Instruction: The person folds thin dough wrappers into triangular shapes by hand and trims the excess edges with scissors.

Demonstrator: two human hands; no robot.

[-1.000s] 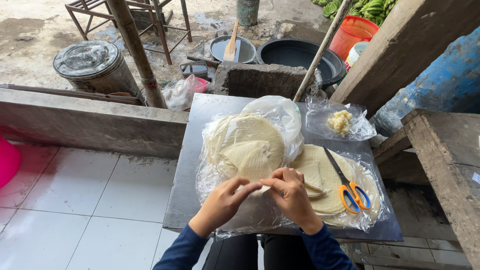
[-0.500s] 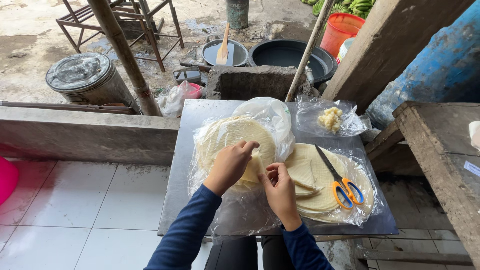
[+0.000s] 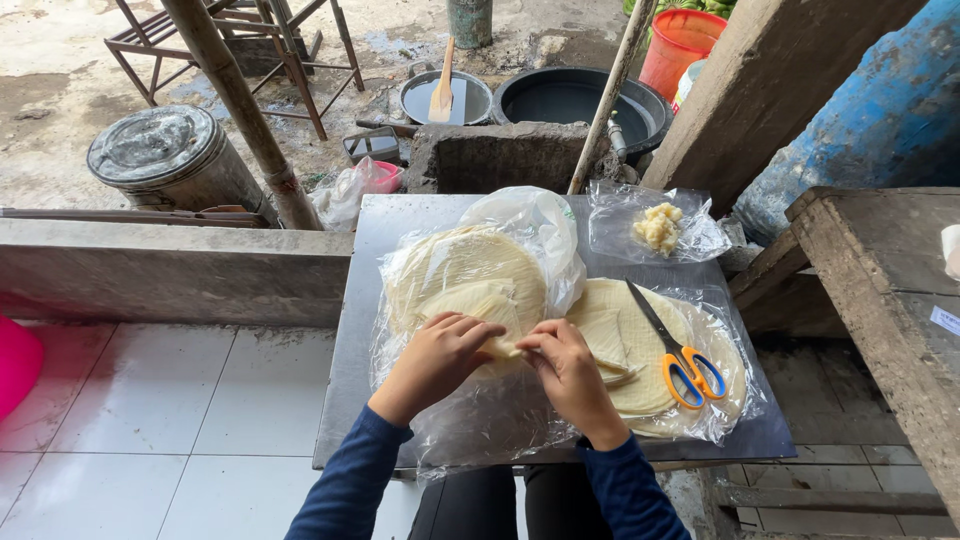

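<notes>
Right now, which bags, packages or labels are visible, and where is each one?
Clear bag: under the left wafer stack, crumpled, open at the far end.
Small clear bag: table's far right corner, holding pale yellow lumps.
Clear sheet: under the right wafer stack.
White label: on the wooden bench, far right.

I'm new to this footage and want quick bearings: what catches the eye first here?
Two hands, left hand and right hand, meet over a folded pale wrapper on a stack in clear plastic at the table's middle. Right of them, orange-handled scissors lie on another wrapper stack.
</notes>
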